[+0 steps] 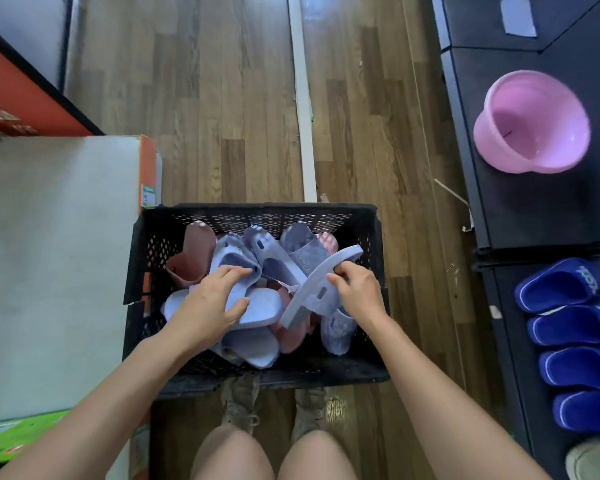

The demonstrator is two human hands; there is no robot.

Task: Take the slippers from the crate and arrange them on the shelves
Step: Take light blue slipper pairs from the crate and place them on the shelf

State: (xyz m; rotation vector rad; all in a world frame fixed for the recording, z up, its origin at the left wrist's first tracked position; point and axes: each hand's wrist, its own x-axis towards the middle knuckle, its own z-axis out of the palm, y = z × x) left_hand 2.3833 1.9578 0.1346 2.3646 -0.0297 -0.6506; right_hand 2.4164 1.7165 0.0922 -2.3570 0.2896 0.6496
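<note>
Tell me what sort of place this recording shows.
Probably a small household-goods shop or stockroom: a black crate of loose slippers, blue slippers lined up on a black shelf, and a pink plastic tub further along.

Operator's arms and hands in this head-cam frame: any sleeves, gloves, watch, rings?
None show. The left hand and right hand are ungloved, with no rings visible, and neither wrist carries a watch or band. Both forearms are uncovered down to the frame's bottom edge, so no sleeve appears in view.
</note>
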